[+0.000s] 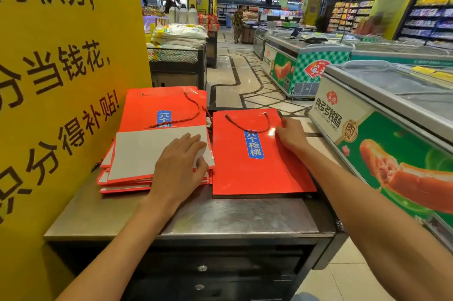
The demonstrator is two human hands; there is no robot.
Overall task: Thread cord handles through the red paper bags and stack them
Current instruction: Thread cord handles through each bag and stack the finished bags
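The left hand [180, 161] is laid flat, fingers straight, on the bag stack [137, 153]; just right of it, a red bag's [255, 173] edge is pinched by the right hand [291, 135].

A stack of flat red bags [137, 161] lies on the left, white bottom flaps up. One bag [255, 168] with a cord handle [247, 126] lies flat just beside it on the right.

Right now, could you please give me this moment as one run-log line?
left hand: flat on bag stack | right hand: fingers at right bag upper edge | right bag: cord handle threaded | surface: metal counter
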